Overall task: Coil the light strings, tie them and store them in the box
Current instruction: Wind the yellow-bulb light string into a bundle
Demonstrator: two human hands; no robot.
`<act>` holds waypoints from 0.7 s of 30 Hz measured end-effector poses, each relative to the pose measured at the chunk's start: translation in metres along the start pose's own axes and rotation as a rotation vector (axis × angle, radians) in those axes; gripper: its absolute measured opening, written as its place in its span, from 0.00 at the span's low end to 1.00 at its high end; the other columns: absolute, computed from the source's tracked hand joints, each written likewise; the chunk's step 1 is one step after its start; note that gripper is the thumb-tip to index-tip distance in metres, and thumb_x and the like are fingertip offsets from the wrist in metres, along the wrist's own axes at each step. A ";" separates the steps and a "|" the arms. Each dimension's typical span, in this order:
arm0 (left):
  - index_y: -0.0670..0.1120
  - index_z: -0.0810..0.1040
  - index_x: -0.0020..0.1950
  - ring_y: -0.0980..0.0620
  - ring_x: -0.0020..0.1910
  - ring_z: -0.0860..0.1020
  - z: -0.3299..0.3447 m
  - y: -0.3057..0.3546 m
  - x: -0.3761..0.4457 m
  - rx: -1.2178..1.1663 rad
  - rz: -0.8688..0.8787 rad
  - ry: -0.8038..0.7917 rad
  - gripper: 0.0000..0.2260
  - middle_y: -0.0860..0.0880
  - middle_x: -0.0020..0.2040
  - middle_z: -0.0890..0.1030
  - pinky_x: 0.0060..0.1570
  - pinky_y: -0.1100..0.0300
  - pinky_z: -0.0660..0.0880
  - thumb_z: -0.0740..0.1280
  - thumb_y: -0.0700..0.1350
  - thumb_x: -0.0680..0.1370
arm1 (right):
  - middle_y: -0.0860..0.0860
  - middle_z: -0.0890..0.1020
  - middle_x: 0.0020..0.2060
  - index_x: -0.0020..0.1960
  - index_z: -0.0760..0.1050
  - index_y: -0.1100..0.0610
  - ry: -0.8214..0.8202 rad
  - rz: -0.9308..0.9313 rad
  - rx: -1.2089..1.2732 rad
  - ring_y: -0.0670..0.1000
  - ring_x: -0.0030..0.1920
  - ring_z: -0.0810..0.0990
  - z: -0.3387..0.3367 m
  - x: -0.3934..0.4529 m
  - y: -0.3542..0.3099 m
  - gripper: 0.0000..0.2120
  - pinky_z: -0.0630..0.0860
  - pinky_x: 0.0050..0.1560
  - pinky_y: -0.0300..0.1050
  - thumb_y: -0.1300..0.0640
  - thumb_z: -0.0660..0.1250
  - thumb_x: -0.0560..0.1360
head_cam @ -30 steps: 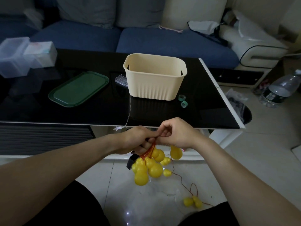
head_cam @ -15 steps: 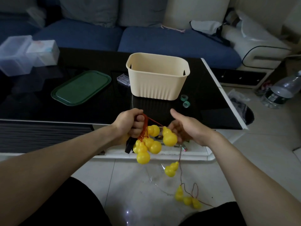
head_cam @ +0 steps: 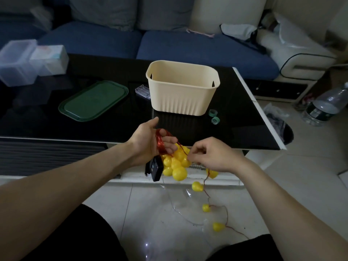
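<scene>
My left hand [head_cam: 150,140] is spread flat, red wire coils [head_cam: 161,142] looped around its fingers, yellow bulbs [head_cam: 176,163] hanging below. My right hand [head_cam: 211,157], just beside it, pinches the wire. The loose tail [head_cam: 207,207] trails down to the floor on my right.

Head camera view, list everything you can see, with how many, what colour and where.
Light string: one, yellow bulbs on red wire, coiled round left hand, tail trailing to floor.
Battery pack: one, black, hanging under left hand.
Box: one, cream, on table.
Lid: one, dark green, table left of box.
Ties: two, green, right of box.
Clear case: one, beside box.
Clear containers: two, table's far left.
Table: one, black.
Sofa: blue, behind.
Bottle: one, clear, floor right.
Left hand: fingers straight, wire looped round.
Right hand: pinching wire.
</scene>
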State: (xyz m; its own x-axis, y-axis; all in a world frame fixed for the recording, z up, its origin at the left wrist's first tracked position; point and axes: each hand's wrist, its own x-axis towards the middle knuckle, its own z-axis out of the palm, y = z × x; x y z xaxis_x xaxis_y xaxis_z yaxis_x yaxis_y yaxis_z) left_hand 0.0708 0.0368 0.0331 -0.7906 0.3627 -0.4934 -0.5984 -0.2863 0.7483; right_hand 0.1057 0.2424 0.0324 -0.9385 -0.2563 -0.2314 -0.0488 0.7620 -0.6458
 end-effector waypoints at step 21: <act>0.40 0.78 0.49 0.46 0.33 0.78 0.018 -0.032 -0.002 0.400 -0.061 -0.308 0.23 0.41 0.40 0.80 0.36 0.58 0.75 0.51 0.56 0.84 | 0.43 0.84 0.36 0.45 0.86 0.50 0.112 -0.197 -0.082 0.39 0.36 0.82 0.003 -0.012 -0.028 0.07 0.75 0.37 0.30 0.61 0.76 0.71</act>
State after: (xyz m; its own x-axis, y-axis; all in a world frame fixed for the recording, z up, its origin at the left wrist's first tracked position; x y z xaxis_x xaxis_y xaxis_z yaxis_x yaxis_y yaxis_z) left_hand 0.0943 0.0612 0.0183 -0.6446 0.6300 -0.4331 -0.4979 0.0840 0.8632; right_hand 0.1197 0.2223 0.0507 -0.9399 -0.3408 -0.0211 -0.2586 0.7508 -0.6078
